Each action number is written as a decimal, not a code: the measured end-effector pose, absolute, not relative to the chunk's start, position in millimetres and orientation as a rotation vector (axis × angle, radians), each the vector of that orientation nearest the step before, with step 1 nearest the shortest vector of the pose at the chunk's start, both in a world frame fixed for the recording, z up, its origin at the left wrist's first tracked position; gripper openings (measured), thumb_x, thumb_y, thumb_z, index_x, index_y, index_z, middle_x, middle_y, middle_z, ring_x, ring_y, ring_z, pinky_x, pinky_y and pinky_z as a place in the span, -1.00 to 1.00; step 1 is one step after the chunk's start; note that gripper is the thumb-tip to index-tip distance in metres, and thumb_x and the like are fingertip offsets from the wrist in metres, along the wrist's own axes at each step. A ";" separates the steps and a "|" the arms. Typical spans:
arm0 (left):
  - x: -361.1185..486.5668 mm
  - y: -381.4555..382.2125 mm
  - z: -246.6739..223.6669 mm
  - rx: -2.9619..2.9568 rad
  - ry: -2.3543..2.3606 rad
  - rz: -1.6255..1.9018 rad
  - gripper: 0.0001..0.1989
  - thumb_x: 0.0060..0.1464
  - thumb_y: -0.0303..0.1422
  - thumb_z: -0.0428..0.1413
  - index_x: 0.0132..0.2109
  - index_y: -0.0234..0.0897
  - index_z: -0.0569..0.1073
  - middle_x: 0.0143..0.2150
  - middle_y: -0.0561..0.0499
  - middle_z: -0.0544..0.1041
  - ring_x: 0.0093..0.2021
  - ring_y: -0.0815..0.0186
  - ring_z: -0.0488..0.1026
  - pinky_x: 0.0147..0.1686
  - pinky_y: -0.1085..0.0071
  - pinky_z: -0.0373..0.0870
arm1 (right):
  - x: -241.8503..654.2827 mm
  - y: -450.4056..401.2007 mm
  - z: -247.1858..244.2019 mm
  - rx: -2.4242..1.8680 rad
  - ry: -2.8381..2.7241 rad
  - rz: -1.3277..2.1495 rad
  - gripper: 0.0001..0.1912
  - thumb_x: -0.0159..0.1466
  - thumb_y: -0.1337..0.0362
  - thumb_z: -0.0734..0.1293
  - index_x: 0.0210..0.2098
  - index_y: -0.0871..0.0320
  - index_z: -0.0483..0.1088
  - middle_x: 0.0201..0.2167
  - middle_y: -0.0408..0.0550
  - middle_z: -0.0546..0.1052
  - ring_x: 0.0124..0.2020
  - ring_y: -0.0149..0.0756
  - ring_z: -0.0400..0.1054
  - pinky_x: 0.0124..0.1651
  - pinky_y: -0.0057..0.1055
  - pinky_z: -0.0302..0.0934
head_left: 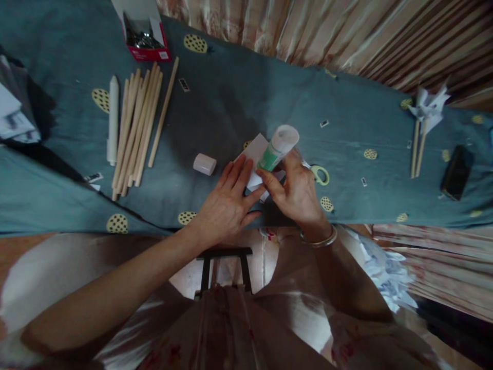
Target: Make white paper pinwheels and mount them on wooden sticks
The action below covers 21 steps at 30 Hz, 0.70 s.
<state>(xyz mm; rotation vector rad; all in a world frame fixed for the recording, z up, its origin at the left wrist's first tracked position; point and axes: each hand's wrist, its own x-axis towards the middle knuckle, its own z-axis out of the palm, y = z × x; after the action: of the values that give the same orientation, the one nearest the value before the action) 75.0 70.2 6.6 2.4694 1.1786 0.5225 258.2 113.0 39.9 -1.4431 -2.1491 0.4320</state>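
My right hand (302, 187) is wrapped round a large white glue stick with a green label (270, 155), tilted so that its lower end is at the paper. Beneath it lies a piece of white paper (256, 149), partly covered by both hands. My left hand (229, 200) rests flat on the paper's left side, fingers stretched out and holding nothing. A white cap (204, 164) lies on its side to the left. Just right of my right hand, the yellow-green handle of a pair of scissors (320, 175) shows; the blades are mostly hidden.
Several wooden sticks (140, 128) lie at the left beside a white candle-like rod (113, 121). Behind them stands a red and white box of metal pieces (148, 43). Paper pinwheels on sticks (425, 115) and a black phone (457, 172) lie far right. Folded papers (17, 113) sit far left.
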 end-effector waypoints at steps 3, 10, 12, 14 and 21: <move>75.1 70.2 6.5 2.470 1.178 0.522 -0.36 0.17 -0.14 0.21 0.32 -0.16 0.26 0.50 -0.27 -0.02 0.49 -0.24 -0.15 0.33 -0.30 0.02 | 259.9 111.2 38.9 -1.428 -2.149 0.435 -0.69 0.37 -0.05 0.26 -0.21 0.06 0.30 -0.38 -0.10 0.50 -0.31 -0.21 0.45 -0.24 -0.29 0.34; 75.8 69.7 8.8 2.471 1.188 0.501 -0.35 0.16 -0.17 0.23 0.32 -0.20 0.26 0.49 -0.35 -0.02 0.48 -0.26 -0.14 0.34 -0.28 0.01 | 264.2 108.6 38.9 -1.467 -2.141 0.468 -0.70 0.36 -0.04 0.28 -0.22 0.06 0.30 -0.36 -0.09 0.51 -0.29 -0.21 0.45 -0.21 -0.28 0.34; 75.5 69.8 9.3 2.466 1.183 0.504 -0.35 0.16 -0.18 0.23 0.33 -0.20 0.26 0.49 -0.34 -0.02 0.48 -0.26 -0.13 0.34 -0.28 0.01 | 265.5 108.5 39.1 -1.482 -2.137 0.476 -0.71 0.35 -0.02 0.29 -0.20 0.06 0.31 -0.36 -0.10 0.52 -0.30 -0.22 0.46 -0.21 -0.28 0.33; 75.2 70.0 9.6 2.461 1.176 0.509 -0.35 0.16 -0.18 0.23 0.32 -0.20 0.27 0.49 -0.32 -0.01 0.48 -0.25 -0.13 0.34 -0.28 0.02 | 266.5 108.7 39.8 -1.490 -2.134 0.483 -0.73 0.35 -0.01 0.30 -0.19 0.06 0.31 -0.35 -0.10 0.52 -0.29 -0.22 0.46 -0.20 -0.29 0.33; 75.3 70.1 10.2 2.454 1.177 0.522 -0.36 0.16 -0.18 0.23 0.33 -0.18 0.27 0.49 -0.28 0.01 0.48 -0.22 -0.12 0.34 -0.27 0.03 | 267.0 110.5 44.8 -1.539 -2.112 0.497 -0.76 0.32 0.04 0.34 -0.20 0.06 0.32 -0.38 -0.08 0.53 -0.33 -0.17 0.47 -0.22 -0.25 0.33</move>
<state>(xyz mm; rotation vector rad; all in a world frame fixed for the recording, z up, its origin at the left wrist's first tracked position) 75.3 70.1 10.2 2.4542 1.1775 0.5216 267.0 110.5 44.8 -1.5391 -2.1119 0.4967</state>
